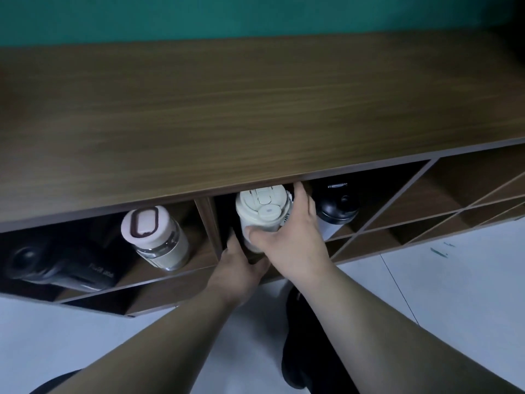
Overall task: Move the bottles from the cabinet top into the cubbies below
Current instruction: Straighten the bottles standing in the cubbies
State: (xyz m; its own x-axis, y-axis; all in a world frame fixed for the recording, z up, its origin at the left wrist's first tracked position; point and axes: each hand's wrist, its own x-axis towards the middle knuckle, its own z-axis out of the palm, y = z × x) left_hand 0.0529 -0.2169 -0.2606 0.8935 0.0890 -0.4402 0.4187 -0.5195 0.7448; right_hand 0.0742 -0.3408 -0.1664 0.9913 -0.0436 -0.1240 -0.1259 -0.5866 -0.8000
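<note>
A cream bottle (262,210) with a flip lid stands at the mouth of the middle cubby, just under the cabinet top (255,109). My right hand (292,237) wraps its side, thumb across the front. My left hand (241,265) cups its base from below and to the left. In the left cubby stands a clear glass bottle with a pink-white lid (154,237), and a black bottle (59,265) lies beside it. A black-lidded bottle (336,207) stands to the right of the cream one. No bottle stands on the wooden top.
Open wooden cubbies (443,194) run on to the right, with a lower row beneath. A divider panel (208,223) separates the left and middle cubbies. Pale floor tiles (454,280) lie below, and my dark shoe (295,336) is between my arms. A green wall is behind the cabinet.
</note>
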